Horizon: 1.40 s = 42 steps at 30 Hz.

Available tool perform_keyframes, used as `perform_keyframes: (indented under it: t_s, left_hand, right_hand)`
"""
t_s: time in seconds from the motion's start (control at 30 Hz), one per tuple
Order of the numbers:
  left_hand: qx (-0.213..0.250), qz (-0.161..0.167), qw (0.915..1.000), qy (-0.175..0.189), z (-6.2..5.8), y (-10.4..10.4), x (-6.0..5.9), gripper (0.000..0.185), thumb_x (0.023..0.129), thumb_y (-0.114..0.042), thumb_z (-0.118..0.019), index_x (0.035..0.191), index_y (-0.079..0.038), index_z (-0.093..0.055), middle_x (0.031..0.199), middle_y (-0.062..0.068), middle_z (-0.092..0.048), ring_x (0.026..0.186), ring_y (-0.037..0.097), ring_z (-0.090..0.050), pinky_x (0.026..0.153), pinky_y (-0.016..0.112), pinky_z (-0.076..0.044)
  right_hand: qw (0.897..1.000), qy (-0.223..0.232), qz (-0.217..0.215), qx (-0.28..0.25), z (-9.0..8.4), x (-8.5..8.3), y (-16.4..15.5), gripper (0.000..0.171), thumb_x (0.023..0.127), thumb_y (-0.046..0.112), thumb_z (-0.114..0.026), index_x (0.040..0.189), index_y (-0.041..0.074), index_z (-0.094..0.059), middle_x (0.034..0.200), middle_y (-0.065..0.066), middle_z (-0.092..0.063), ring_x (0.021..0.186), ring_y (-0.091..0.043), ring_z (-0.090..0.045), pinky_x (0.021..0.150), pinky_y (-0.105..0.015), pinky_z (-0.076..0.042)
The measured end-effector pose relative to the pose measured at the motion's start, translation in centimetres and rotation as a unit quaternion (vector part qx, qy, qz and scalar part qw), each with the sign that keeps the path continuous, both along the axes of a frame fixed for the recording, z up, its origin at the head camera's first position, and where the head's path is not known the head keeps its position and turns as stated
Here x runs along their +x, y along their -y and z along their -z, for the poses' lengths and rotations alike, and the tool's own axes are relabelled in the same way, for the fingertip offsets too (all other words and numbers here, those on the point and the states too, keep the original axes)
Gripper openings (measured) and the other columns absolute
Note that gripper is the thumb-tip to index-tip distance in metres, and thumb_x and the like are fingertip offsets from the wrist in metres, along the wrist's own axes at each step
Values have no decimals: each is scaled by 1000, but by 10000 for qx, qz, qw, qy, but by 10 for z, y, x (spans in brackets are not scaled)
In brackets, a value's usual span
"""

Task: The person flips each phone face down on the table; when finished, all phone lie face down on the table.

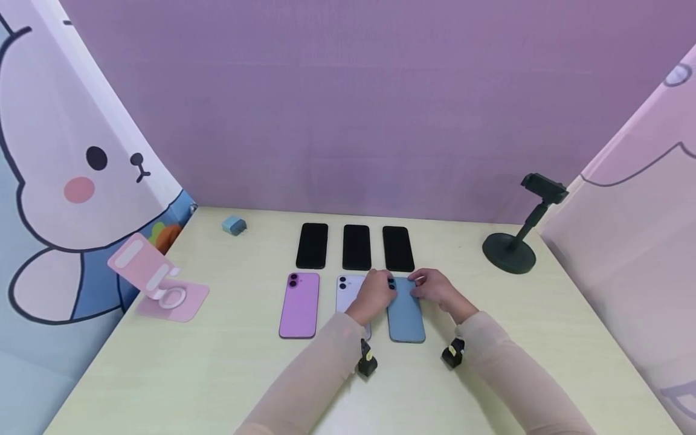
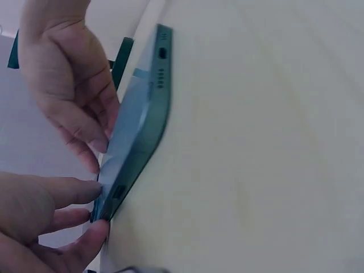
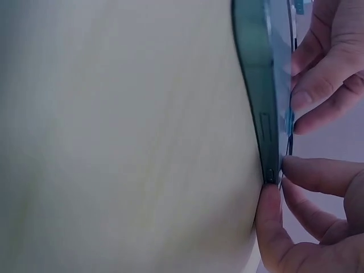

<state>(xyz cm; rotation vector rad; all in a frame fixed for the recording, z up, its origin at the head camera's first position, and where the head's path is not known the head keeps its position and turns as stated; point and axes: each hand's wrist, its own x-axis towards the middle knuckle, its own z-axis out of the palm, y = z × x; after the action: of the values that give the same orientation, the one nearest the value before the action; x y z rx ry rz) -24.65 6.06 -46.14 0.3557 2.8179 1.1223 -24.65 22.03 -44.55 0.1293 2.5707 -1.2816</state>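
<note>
A blue phone (image 1: pixel 406 317) lies back side up on the table, its camera end away from me. My left hand (image 1: pixel 375 295) pinches its upper left edge, fingertips by the camera lenses. On the opposite edge, my right hand (image 1: pixel 437 289) grips near the upper corner. The right wrist view shows the right thumb (image 3: pixel 268 213) against the phone's side and a finger over its back. In the left wrist view, the phone's port end (image 2: pixel 162 57) shows. Beside it, a pale lavender phone (image 1: pixel 347 299) is partly hidden under my left hand and sleeve.
Left of these lies a purple phone (image 1: pixel 300 308). Behind stand in a row three black-screened phones (image 1: pixel 312 246), flat on the table. A pink folding stand (image 1: pixel 140 263) is at far left, a blue charger plug (image 1: pixel 234 225) at back left, and a dark round-based stand (image 1: pixel 509 254) at right.
</note>
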Motion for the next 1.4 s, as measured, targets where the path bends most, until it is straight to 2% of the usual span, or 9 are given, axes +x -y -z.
perform_keyframes:
  t_s: [0.13, 0.23, 0.37, 0.5, 0.7, 0.83, 0.97, 1.07, 1.4]
  left_hand:
    - [153, -3, 9998, 82, 1, 4, -5, 27, 77, -8, -66, 103, -2, -64, 98, 6, -59, 88, 17, -50, 74, 27, -43]
    - [242, -62, 9997, -10, 1, 5, -11, 27, 78, -8, -65, 104, -2, -63, 98, 6, -62, 90, 17, -53, 75, 28, -45]
    - [213, -181, 9989, -372, 2, 4, -18, 32, 81, -12, -65, 112, -4, -61, 88, 4, -62, 87, 17, -56, 74, 28, -46]
    - [295, -309, 9981, -451, 3, 0, -26, 39, 84, -15, -63, 121, -6, -55, 86, 4, -58, 87, 17, -54, 76, 29, -45]
    - [369, -368, 9982, -312, 6, -6, -37, 40, 87, -17, -62, 124, -6, -52, 105, 11, -58, 100, 21, -52, 82, 30, -44]
    - [226, -374, 9990, -127, 6, -9, -44, 40, 88, -17, -60, 126, -7, -52, 115, 13, -53, 106, 22, -50, 87, 30, -42]
    - [-188, -302, 9991, -251, 6, -10, -50, 37, 88, -16, -60, 124, -6, -54, 114, 13, -52, 107, 22, -50, 88, 28, -41]
    - [-358, -272, 9984, -357, 6, -9, -52, 34, 88, -15, -60, 121, -6, -57, 112, 12, -53, 107, 21, -50, 88, 27, -40]
    - [-121, -351, 9985, -411, 6, -7, -53, 29, 86, -15, -63, 114, -5, -63, 107, 12, -54, 104, 24, -50, 87, 30, -41]
  right_hand:
    - [9999, 127, -72, 52, -2, -3, 1, 31, 78, -5, -63, 109, -4, -56, 91, -13, -52, 74, -20, -53, 65, -28, -49]
    - [9997, 208, -36, 77, -2, -7, -1, 32, 80, -1, -63, 111, -2, -56, 93, -14, -52, 74, -21, -54, 65, -30, -49]
    - [9996, 127, 185, 158, 0, -15, -4, 35, 82, 6, -62, 117, 3, -55, 101, -16, -54, 79, -24, -55, 65, -33, -47]
    - [9991, -103, 358, 219, 3, -26, -5, 41, 85, 10, -61, 124, 6, -50, 113, -19, -50, 88, -28, -54, 70, -36, -46]
    - [9989, -279, 360, 135, 2, -40, 1, 49, 85, 10, -61, 130, 5, -44, 116, -23, -48, 92, -31, -53, 71, -38, -46]
    - [9983, -364, 455, 28, 3, -45, 3, 49, 84, 8, -62, 130, 4, -45, 114, -23, -51, 91, -30, -54, 71, -37, -46]
    - [9971, -377, 647, -111, 5, -49, 1, 48, 82, 4, -62, 128, 4, -49, 114, -24, -53, 93, -30, -55, 71, -35, -47]
    - [9964, -307, 716, -320, 6, -53, -1, 47, 82, 1, -61, 127, 2, -50, 116, -25, -52, 97, -31, -55, 74, -35, -47]
    - [9953, -201, 766, -564, 7, -57, -2, 44, 82, -2, -61, 125, 0, -51, 121, -26, -49, 107, -32, -51, 83, -37, -45]
